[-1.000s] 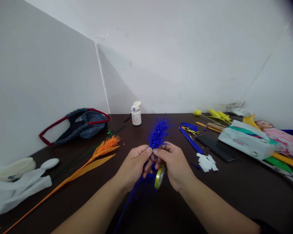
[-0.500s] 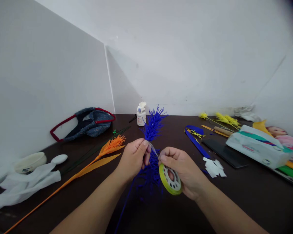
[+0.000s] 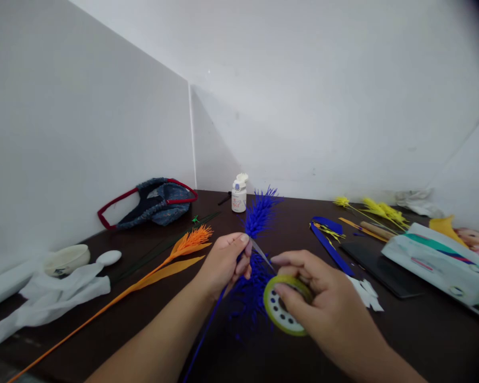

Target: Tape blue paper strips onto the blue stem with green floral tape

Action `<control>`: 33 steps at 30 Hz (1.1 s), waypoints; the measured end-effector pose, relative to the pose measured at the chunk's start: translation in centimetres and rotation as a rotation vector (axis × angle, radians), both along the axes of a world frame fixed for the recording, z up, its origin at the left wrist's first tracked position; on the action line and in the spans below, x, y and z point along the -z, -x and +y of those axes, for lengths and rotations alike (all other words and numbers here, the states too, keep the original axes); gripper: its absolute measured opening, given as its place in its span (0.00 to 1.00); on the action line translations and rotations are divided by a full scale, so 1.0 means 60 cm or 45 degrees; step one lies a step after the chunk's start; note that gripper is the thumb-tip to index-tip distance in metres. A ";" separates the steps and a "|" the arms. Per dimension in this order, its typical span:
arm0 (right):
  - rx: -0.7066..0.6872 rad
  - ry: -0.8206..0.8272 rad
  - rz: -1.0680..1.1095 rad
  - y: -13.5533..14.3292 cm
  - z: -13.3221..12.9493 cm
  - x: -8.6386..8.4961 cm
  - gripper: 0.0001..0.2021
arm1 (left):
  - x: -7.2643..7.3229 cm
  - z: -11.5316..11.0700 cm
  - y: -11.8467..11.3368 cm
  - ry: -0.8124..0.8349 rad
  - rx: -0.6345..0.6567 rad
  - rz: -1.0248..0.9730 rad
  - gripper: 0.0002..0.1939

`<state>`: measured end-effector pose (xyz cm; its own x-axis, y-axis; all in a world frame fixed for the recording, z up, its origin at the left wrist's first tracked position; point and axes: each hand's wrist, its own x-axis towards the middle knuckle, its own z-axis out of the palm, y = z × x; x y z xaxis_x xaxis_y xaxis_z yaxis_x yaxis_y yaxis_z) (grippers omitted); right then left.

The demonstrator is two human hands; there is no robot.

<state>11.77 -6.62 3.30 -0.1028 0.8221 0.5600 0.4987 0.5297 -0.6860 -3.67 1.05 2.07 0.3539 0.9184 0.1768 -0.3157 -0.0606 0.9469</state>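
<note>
My left hand is closed around the stem of a blue paper wheat ear, pinching just below its bristly head. The thin blue stem runs down toward the front edge. In my right hand is a roll of clear yellowish tape on a white core with holes. A strip of tape stretches taut from the roll to the base of the ear at my left fingertips. More blue fringed paper lies on the dark table below and behind my hands.
An orange paper wheat stalk, white cloth and bowl lie left. A white bottle and denim bag stand behind. Rightward are a black flat object, white strips, a plastic pack and yellow ears.
My right hand has turned the tape roll and moved slightly right and down, lengthening the tape strip. The whole view has shifted a little, and my left hand keeps its pinch.
</note>
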 end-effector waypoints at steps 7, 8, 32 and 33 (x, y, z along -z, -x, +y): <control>-0.061 -0.260 -0.545 -0.056 0.015 0.016 0.11 | -0.005 -0.003 0.002 0.169 0.091 0.000 0.16; -0.064 -0.253 -0.548 -0.055 0.015 0.023 0.12 | -0.004 -0.004 0.001 0.198 0.104 -0.008 0.16; 0.015 -0.228 -0.472 -0.043 0.047 0.111 0.12 | -0.002 -0.034 -0.024 0.380 0.058 0.044 0.15; 0.018 -0.231 -0.462 -0.043 0.047 0.110 0.12 | 0.000 -0.032 -0.023 0.347 0.029 0.079 0.15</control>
<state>14.38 -3.80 -3.31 -0.3102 0.7158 0.6257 0.6995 0.6175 -0.3597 -2.29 -0.85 2.04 0.3778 0.9207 -0.0984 -0.2551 0.2056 0.9448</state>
